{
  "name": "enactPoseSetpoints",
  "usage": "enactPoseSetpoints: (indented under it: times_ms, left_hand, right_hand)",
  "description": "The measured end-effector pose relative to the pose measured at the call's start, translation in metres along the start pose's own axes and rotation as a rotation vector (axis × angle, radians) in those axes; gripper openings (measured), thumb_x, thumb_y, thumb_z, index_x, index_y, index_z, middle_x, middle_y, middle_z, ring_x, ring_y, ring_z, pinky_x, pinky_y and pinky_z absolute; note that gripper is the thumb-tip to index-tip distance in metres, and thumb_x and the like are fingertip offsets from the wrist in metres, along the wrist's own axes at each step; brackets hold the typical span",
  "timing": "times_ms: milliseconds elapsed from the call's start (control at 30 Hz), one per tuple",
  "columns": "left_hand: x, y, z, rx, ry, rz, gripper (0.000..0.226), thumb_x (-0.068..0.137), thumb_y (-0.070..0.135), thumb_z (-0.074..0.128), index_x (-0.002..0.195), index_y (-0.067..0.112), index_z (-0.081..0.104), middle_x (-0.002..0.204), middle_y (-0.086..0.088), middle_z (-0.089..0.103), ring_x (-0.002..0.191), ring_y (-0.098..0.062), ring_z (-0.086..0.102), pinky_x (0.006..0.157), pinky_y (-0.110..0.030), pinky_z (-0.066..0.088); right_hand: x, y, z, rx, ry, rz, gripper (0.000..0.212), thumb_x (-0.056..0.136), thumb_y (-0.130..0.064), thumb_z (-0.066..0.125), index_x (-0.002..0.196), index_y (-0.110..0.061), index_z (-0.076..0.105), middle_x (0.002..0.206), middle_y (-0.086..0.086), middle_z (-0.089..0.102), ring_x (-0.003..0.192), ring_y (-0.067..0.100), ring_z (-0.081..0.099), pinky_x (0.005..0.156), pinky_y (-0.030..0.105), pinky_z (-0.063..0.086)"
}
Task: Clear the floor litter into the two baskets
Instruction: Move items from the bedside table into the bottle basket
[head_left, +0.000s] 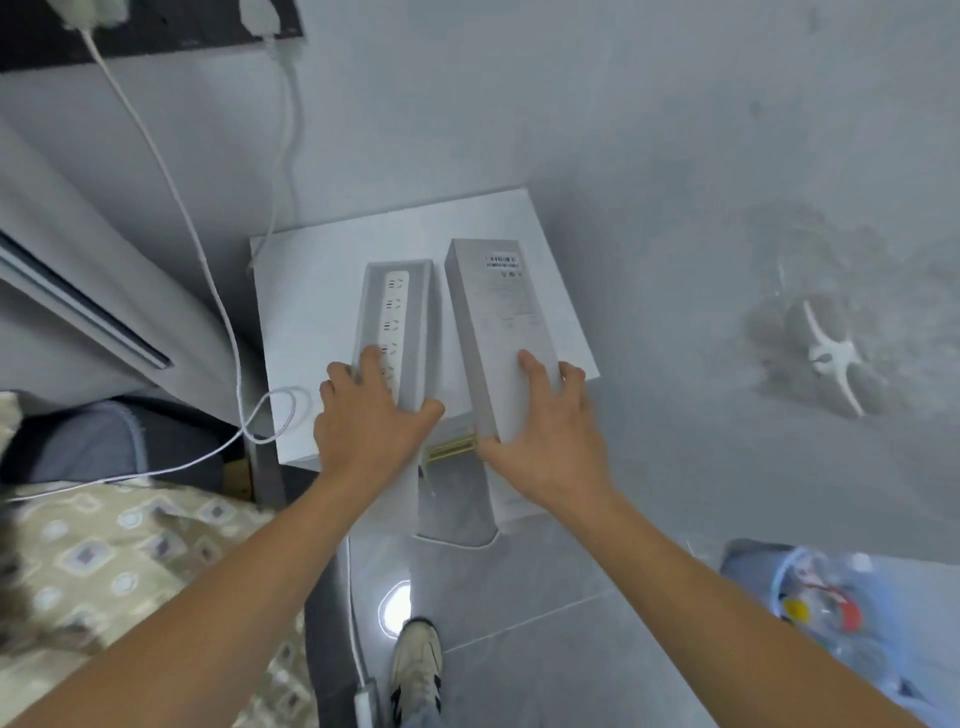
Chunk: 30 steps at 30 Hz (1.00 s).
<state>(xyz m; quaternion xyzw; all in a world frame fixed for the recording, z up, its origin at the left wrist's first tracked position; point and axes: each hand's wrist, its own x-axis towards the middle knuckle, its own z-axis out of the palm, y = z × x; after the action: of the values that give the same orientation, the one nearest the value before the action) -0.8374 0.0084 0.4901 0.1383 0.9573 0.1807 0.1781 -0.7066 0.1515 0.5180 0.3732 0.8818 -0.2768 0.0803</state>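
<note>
Gripping two white boxes, left hand and right hand; label print unreadable.

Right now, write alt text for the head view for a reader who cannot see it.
A person's left hand grips a power strip box and the right hand grips a plain white box, side by side on a white table. A white cable trails at left; a shoe shows on the grey floor below.

Two long white boxes lie side by side, near ends gripped. Open box tray, under the left hand, shows a white power strip inside. Closed box lid, label at far end, under the right hand.
</note>
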Motion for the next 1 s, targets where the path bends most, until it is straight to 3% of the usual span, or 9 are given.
enactPoseSetpoints:
  times_ms: [200,333,433,600,800,1000]
  left_hand:
    - [-0.101,0.012,0.017,0.051,0.007,0.02,0.089,0.071,0.067,0.066,0.143,0.028,0.031,0.126,-0.007,0.041,0.116,-0.031,0.046,0.078,-0.042,0.044]
    - [-0.189,0.018,0.036,0.093,-0.036,-0.009,0.089,0.071,0.067,0.067,0.144,0.029,0.031,0.13,-0.009,0.04,0.121,-0.034,0.045,0.086,-0.047,0.049]
    - [-0.265,0.03,0.062,0.13,-0.087,-0.014,0.089,0.073,0.069,0.066,0.144,0.031,0.029,0.138,-0.012,0.04,0.123,-0.037,0.047,0.09,-0.053,0.051]
    - [-0.389,0.088,0.139,0.173,-0.274,-0.007,0.089,0.073,0.071,0.065,0.145,0.033,0.029,0.133,-0.009,0.044,0.118,-0.034,0.052,0.091,-0.053,0.051]
    - [-0.504,0.189,0.229,0.253,-0.442,0.247,0.084,0.073,0.071,0.059,0.146,0.036,0.034,0.127,-0.003,0.045,0.114,-0.028,0.05,0.085,-0.043,0.046]
    - [-0.556,0.276,0.326,0.385,-0.622,0.565,0.081,0.074,0.073,0.057,0.146,0.04,0.04,0.127,-0.001,0.044,0.111,-0.025,0.051,0.087,-0.039,0.047]
  right_hand:
    - [-0.094,0.051,0.003,0.059,-0.032,0.023,0.104,0.072,-0.054,0.069,0.156,-0.041,0.009,0.152,-0.002,0.011,0.132,0.03,0.037,0.098,0.043,0.045]
    - [-0.176,0.102,0.002,0.102,-0.076,0.014,0.106,0.074,-0.052,0.07,0.157,-0.039,0.006,0.154,-0.003,0.007,0.137,0.027,0.032,0.102,0.039,0.043]
    - [-0.246,0.156,-0.004,0.162,-0.111,0.049,0.105,0.073,-0.052,0.069,0.156,-0.042,0.004,0.157,-0.006,0.002,0.139,0.028,0.03,0.105,0.042,0.046]
    - [-0.352,0.282,-0.032,0.171,-0.103,0.216,0.102,0.072,-0.054,0.064,0.153,-0.044,0.003,0.16,-0.007,-0.003,0.137,0.03,0.029,0.106,0.046,0.045]
    - [-0.46,0.456,-0.06,0.231,0.0,0.492,0.102,0.069,-0.06,0.061,0.154,-0.044,0.006,0.163,-0.006,-0.006,0.143,0.03,0.028,0.106,0.045,0.045]
    - [-0.506,0.586,-0.056,0.235,0.038,0.767,0.097,0.071,-0.062,0.065,0.151,-0.041,0.015,0.157,-0.004,0.005,0.131,0.032,0.042,0.094,0.044,0.05]
